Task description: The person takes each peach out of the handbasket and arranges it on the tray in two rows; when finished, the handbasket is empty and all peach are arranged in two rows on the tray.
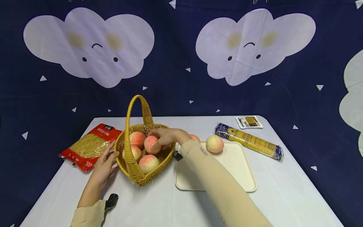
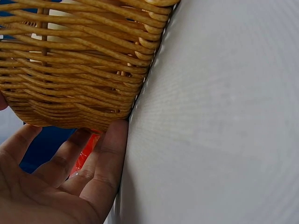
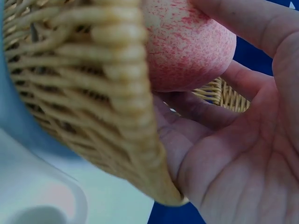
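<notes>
A yellow wicker basket (image 1: pixel 143 181) with a tall arched handle stands on the table, with several pink and cream peaches (image 1: pixel 148 164) inside. My right hand (image 1: pixel 167 137) reaches over its right side and holds one peach (image 1: pixel 152 145) between thumb and fingers. In the right wrist view that peach (image 3: pixel 187 46) sits just inside the rim, the fingers curved about it. My left hand (image 1: pixel 104 165) rests against the basket's left side; in the left wrist view its fingertips touch the woven wall (image 2: pixel 84 70) low down, fairly straight.
To the right lies a cream tray (image 1: pixel 249 179) with a peach (image 1: pixel 214 144) on it; another peach (image 1: pixel 194 137) is partly hidden by my right arm. Behind are a long spaghetti pack (image 1: pixel 249 141) and a small packet (image 1: pixel 249 122). A red pasta bag (image 1: pixel 90 146) lies left of the basket.
</notes>
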`<state>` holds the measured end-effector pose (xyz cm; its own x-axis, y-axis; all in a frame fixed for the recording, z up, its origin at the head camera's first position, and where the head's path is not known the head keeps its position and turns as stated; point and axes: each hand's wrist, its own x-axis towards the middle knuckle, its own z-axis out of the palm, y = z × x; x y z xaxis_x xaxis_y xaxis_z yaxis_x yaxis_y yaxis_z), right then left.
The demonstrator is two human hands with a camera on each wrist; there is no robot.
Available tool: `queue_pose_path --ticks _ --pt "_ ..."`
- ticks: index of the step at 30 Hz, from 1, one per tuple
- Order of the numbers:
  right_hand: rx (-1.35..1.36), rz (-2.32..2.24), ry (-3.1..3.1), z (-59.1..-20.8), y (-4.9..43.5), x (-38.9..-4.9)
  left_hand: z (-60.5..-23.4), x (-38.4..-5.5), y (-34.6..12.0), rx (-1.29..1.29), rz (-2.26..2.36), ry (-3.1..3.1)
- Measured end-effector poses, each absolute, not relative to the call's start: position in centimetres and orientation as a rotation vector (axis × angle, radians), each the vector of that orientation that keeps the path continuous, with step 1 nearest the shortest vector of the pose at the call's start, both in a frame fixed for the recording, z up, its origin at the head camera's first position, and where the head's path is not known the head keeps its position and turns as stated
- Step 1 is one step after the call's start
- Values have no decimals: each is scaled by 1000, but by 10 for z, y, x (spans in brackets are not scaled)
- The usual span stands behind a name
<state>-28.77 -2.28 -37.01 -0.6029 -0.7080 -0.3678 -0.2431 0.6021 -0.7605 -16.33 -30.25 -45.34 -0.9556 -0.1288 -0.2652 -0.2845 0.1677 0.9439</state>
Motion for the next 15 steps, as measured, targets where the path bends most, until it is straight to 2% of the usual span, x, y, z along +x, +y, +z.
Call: queue_pose_path --ticks 15 --pt "-842 -951 2173 -351 -1 -292 -452 -162 -302 -409 1924 2288"
